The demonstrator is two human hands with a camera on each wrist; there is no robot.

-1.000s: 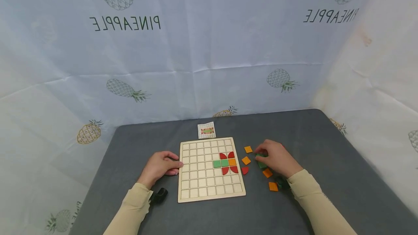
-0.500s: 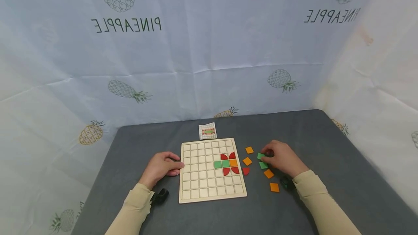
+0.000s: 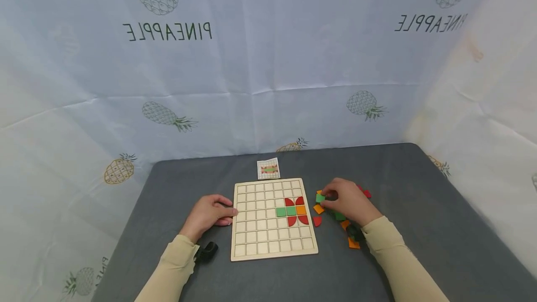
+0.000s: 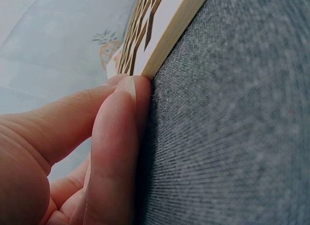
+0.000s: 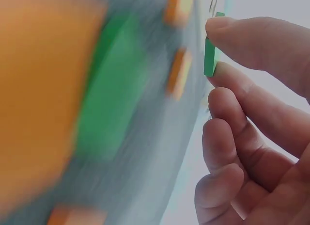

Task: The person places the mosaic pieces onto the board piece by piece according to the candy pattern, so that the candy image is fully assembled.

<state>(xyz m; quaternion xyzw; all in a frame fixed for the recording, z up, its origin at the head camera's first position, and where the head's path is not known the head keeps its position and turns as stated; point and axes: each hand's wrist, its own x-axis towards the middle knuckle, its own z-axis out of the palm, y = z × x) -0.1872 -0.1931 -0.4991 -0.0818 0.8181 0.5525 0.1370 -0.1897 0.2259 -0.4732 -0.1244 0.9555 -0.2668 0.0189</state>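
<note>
In the head view, my left hand (image 3: 205, 214) grips the left edge of a pale wooden grid board (image 3: 257, 237), thumb over the rim. The left wrist view shows the fingertips right at the board's edge (image 4: 169, 38). Red quarter-round pieces (image 3: 304, 219), green square tiles (image 3: 281, 212) and an orange square tile (image 3: 300, 210) lie in the board's right-hand cells. To the right of the board, my right hand (image 3: 351, 202) pinches a green square tile (image 5: 210, 57) between thumb and index finger, its other fingers curled.
Loose orange tiles (image 3: 319, 209), a red piece (image 3: 317, 221) and another green tile (image 3: 340, 216) lie right of the board. More red pieces (image 3: 367, 194) show behind the right hand. A small pattern card (image 3: 268, 168) lies beyond the board on the dark table (image 3: 201, 167).
My right hand has lifted a green tile from the loose pieces and moved left with it towards the board. The left hand stays at the board's edge.
</note>
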